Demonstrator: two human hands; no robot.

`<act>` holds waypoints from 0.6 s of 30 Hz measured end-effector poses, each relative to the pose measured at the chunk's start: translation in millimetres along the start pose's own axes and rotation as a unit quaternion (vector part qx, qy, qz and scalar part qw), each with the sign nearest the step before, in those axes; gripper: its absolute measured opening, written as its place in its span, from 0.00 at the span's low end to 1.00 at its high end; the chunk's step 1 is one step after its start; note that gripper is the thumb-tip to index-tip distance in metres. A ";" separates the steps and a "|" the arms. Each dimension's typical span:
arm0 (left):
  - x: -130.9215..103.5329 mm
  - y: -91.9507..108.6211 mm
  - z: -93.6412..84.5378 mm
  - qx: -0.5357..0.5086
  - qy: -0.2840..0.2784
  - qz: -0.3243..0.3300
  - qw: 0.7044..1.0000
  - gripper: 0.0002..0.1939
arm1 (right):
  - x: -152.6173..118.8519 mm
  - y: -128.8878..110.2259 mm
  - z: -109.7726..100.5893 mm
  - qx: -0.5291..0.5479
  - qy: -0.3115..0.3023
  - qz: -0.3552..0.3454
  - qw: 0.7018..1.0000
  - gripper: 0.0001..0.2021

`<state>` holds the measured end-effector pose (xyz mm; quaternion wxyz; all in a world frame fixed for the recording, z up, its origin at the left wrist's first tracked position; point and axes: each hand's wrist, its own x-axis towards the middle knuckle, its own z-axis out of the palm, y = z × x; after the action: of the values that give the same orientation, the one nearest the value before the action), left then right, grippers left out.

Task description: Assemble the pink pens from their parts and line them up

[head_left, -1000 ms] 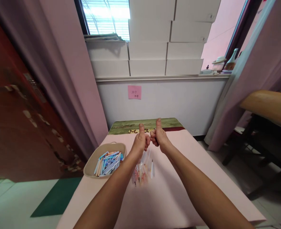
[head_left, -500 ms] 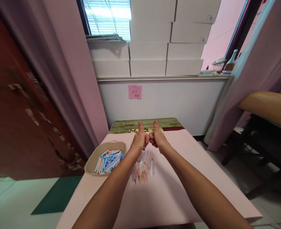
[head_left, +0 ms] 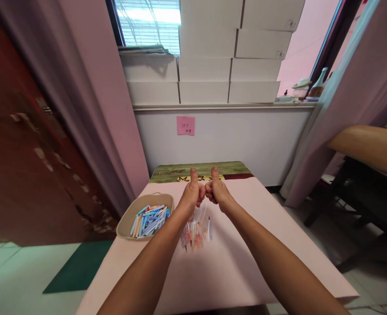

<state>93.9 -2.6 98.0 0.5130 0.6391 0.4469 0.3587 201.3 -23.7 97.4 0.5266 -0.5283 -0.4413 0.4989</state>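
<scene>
My left hand (head_left: 193, 191) and my right hand (head_left: 217, 189) are held out over the table, knuckles close together. Each is a fist with its thumb pointing up, and nothing shows in either. Below them a loose pile of slim, pen-like sticks (head_left: 196, 232), clear, pinkish and white, lies on the pink tabletop cover (head_left: 239, 271). My left wrist and forearm hide part of that pile. To the left, a beige basket (head_left: 125, 221) holds many blue, white and orange pen-like pieces (head_left: 150, 221).
A green patterned strip (head_left: 170, 170) shows at the table's far edge. Behind it, a pink note (head_left: 185, 125) is stuck on the wall beneath stacked white boxes (head_left: 203, 70). A wooden-topped piece of furniture (head_left: 371, 146) stands at the right, a reddish door (head_left: 19, 175) at the left.
</scene>
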 end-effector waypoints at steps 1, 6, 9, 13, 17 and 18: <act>-0.4 -0.4 -0.1 0.002 -0.001 -0.002 1.000 0.40 | -0.4 0.4 0.2 0.000 0.001 0.000 1.000 0.34; 0.2 -2.1 -0.8 -0.006 0.001 -0.007 1.000 0.40 | 0.5 3.0 1.9 0.002 -0.003 0.002 1.000 0.34; 2.8 -1.7 -1.4 -0.016 -0.003 -0.016 1.000 0.40 | 1.9 3.6 2.6 0.009 -0.013 -0.003 1.000 0.33; 0.0 -22.5 -5.9 0.011 -0.031 -0.006 0.999 0.36 | 3.2 24.0 -6.8 -0.033 -0.003 -0.048 0.998 0.28; -23.8 -85.8 -16.1 0.118 0.035 0.028 0.992 0.24 | 0.1 88.1 -32.0 -0.182 0.049 -0.029 0.982 0.16; -32.3 -104.7 -18.5 0.135 0.062 0.030 0.988 0.20 | -2.3 107.2 -38.3 -0.257 0.061 -0.011 0.964 0.15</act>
<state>44.6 -19.0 -0.2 0.3817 0.6924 0.5027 0.3495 232.7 -36.4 -11.3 0.4044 -0.6704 -0.5276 0.3295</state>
